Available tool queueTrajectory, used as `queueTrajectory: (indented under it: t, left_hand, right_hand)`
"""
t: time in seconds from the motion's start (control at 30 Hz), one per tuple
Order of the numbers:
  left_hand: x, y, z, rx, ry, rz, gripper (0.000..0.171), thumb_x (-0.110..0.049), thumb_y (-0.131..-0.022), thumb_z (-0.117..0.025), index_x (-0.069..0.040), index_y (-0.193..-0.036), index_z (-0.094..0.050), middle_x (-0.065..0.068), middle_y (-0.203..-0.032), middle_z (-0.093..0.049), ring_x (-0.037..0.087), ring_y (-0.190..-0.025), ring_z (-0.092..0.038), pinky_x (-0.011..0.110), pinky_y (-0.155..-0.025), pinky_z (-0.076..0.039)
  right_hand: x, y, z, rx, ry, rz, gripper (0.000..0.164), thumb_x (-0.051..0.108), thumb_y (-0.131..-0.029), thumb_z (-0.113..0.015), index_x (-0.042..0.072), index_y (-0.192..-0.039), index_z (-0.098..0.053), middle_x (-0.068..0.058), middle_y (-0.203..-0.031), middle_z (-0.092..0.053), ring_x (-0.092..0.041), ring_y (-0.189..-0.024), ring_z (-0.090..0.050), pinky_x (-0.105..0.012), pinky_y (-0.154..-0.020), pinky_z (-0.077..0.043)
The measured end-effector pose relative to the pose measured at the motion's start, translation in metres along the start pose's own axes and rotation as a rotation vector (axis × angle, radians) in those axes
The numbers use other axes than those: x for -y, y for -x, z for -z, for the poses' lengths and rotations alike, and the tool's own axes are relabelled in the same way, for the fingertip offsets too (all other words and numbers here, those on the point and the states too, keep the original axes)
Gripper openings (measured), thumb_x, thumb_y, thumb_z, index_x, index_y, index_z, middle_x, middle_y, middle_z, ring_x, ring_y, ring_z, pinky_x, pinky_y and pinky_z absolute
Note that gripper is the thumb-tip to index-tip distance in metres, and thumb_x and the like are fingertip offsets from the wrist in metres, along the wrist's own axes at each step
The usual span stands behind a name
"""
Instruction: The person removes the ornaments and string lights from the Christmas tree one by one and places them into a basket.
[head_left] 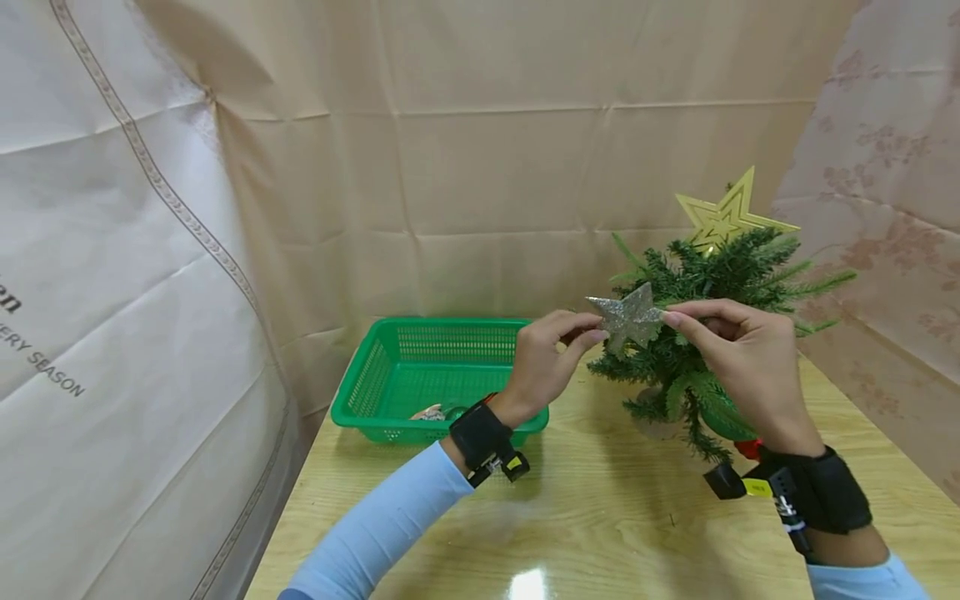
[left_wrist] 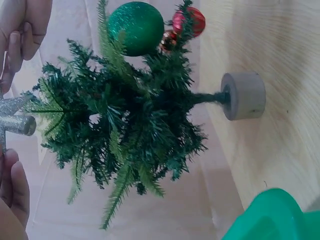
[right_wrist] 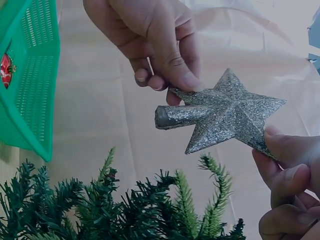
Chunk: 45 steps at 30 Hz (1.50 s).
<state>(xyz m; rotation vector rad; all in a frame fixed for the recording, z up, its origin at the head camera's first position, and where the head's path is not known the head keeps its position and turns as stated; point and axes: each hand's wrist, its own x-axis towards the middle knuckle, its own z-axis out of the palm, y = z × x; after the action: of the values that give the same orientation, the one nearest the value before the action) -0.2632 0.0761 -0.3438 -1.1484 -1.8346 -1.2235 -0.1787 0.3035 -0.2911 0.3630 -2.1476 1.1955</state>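
Note:
Both hands hold a silver glitter star tree topper in front of a small artificial Christmas tree. My left hand pinches one of its points between thumb and fingers, while my right hand pinches another point on the opposite side. In the right wrist view the star shows its hollow tube stem, with nothing in it. A flat gold star stands at the top of the tree. Hanging on the tree are a big green glitter bauble, a red bauble and a small copper-coloured one.
A green plastic basket stands left of the tree with a few ornaments at its near side, partly hidden by the left arm. The tree's round base rests on the wooden table. Cloth curtains hang behind and at both sides.

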Motion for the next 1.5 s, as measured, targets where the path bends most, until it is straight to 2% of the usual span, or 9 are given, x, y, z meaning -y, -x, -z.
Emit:
queueTrajectory:
  t: [0.27,0.37,0.47,0.63,0.73,0.83,1.07,1.33,1.5]
  left_hand:
    - [0.007,0.006,0.000,0.008,0.017,-0.003,0.020,-0.013,-0.101,-0.067,-0.004,-0.118,-0.074,0.006,-0.102,-0.070,0.009,-0.086,-0.062,0.017,-0.079,-0.048]
    - [0.009,0.007,0.001,-0.018,0.008,-0.005,0.019,-0.013,-0.100,-0.069,-0.004,-0.115,-0.075,0.006,-0.101,-0.071,0.010,-0.085,-0.062,0.017,-0.077,-0.048]
    - [0.010,0.008,0.003,-0.044,0.005,-0.008,0.018,-0.013,-0.099,-0.071,-0.003,-0.113,-0.075,0.007,-0.098,-0.071,0.011,-0.083,-0.063,0.018,-0.073,-0.048]
    - [0.017,0.012,0.009,-0.067,-0.020,-0.008,0.017,-0.011,-0.097,-0.072,-0.003,-0.112,-0.076,0.007,-0.097,-0.071,0.012,-0.081,-0.063,0.020,-0.068,-0.047]
    - [0.022,0.016,0.014,-0.082,-0.045,0.000,0.016,-0.011,-0.096,-0.074,-0.004,-0.110,-0.077,0.007,-0.096,-0.071,0.013,-0.081,-0.064,0.022,-0.067,-0.046]
    - [0.027,0.019,0.019,-0.087,-0.068,0.009,0.016,-0.013,-0.095,-0.076,-0.006,-0.109,-0.078,0.006,-0.095,-0.072,0.014,-0.081,-0.064,0.024,-0.067,-0.048]
    - [0.031,0.023,0.029,-0.088,-0.105,0.028,0.019,-0.013,-0.094,-0.077,-0.006,-0.112,-0.079,0.006,-0.093,-0.072,0.015,-0.077,-0.061,0.026,-0.067,-0.048]
    - [0.032,0.027,0.036,-0.073,-0.118,0.069,0.019,-0.015,-0.096,-0.075,-0.006,-0.112,-0.079,0.006,-0.094,-0.071,0.015,-0.077,-0.059,0.027,-0.068,-0.047]
    - [0.034,0.032,0.041,-0.071,-0.120,0.084,0.019,-0.015,-0.096,-0.075,-0.007,-0.113,-0.079,0.005,-0.093,-0.070,0.015,-0.077,-0.058,0.033,-0.067,-0.049]
  right_hand:
    - [-0.006,0.003,-0.005,0.012,0.010,-0.008,0.023,0.023,-0.100,-0.071,0.013,-0.120,-0.076,-0.008,-0.071,-0.056,-0.016,-0.058,-0.036,-0.027,-0.059,-0.030]
    - [-0.019,0.005,-0.007,-0.005,0.019,0.029,0.025,0.023,-0.100,-0.070,0.016,-0.124,-0.075,-0.004,-0.072,-0.052,-0.013,-0.060,-0.034,-0.027,-0.063,-0.026]
    - [-0.021,0.008,-0.012,-0.055,0.092,0.085,0.026,0.024,-0.101,-0.070,0.018,-0.127,-0.073,0.003,-0.086,-0.057,-0.008,-0.061,-0.032,-0.026,-0.065,-0.023]
    - [-0.004,0.017,-0.024,-0.103,0.191,0.199,0.025,0.014,-0.102,-0.069,0.011,-0.126,-0.070,0.002,-0.098,-0.062,-0.005,-0.061,-0.036,-0.026,-0.064,-0.026]
    - [-0.001,0.024,-0.033,-0.037,0.219,0.274,0.021,0.007,-0.099,-0.071,0.011,-0.120,-0.069,0.005,-0.089,-0.063,-0.002,-0.060,-0.038,-0.023,-0.062,-0.028]
    - [-0.002,0.031,-0.047,0.091,0.263,0.350,0.020,0.006,-0.093,-0.077,0.017,-0.110,-0.072,0.012,-0.084,-0.062,0.001,-0.058,-0.038,-0.020,-0.057,-0.031]
    - [-0.025,0.058,-0.097,0.384,0.312,0.447,0.018,0.011,-0.087,-0.085,0.016,-0.101,-0.075,0.006,-0.098,-0.066,0.003,-0.062,-0.050,-0.020,-0.054,-0.044]
    - [-0.057,0.077,-0.136,0.500,0.378,0.374,0.024,0.015,-0.088,-0.084,0.019,-0.111,-0.077,-0.005,-0.119,-0.067,-0.015,-0.080,-0.067,-0.025,-0.065,-0.052]
    - [-0.068,0.078,-0.146,0.512,0.354,0.374,0.024,0.014,-0.089,-0.083,0.019,-0.112,-0.078,-0.005,-0.119,-0.066,-0.014,-0.082,-0.068,-0.025,-0.067,-0.053]
